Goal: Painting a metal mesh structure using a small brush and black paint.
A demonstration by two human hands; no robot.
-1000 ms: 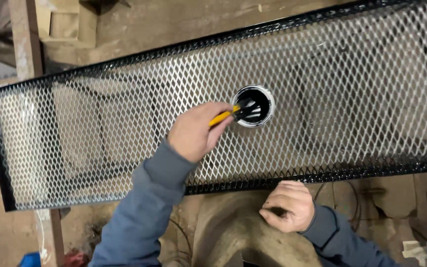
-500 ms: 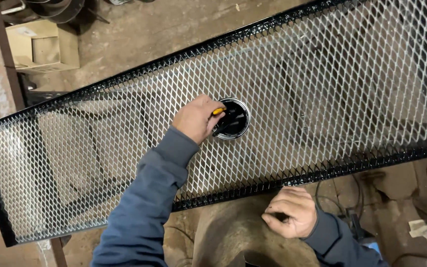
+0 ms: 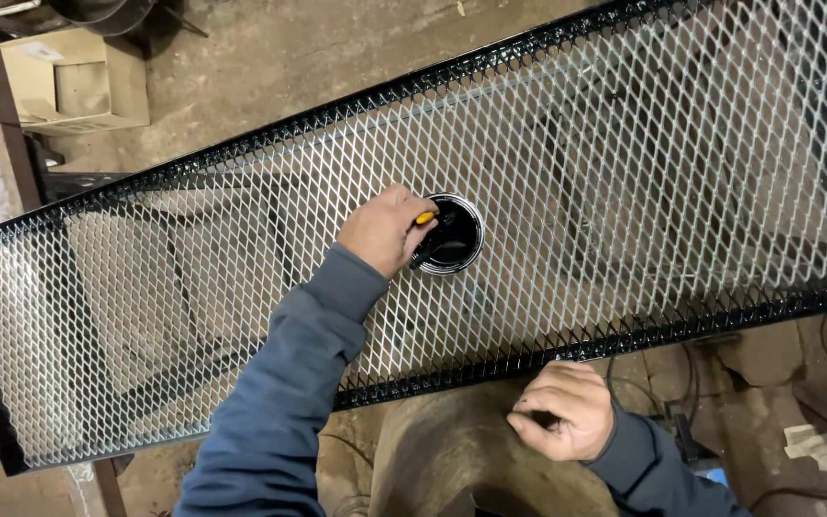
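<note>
Two hands here: left hand (image 3: 383,230) pinches a yellow-handled brush (image 3: 430,233), bristles dipped in the black paint can (image 3: 454,233) sitting mid-panel on the mesh panel (image 3: 624,172). Right hand (image 3: 562,410) is curled into a loose fist just near the panel's near edge.

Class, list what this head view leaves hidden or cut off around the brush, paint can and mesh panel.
- Brush bristles: inside the paint can, dark paint hides them.
- Brush handle: mostly covered by the left hand.
- Mesh panel: right end cut off by the frame edge.
- Right hand: closed fingers hide any contents.
</note>
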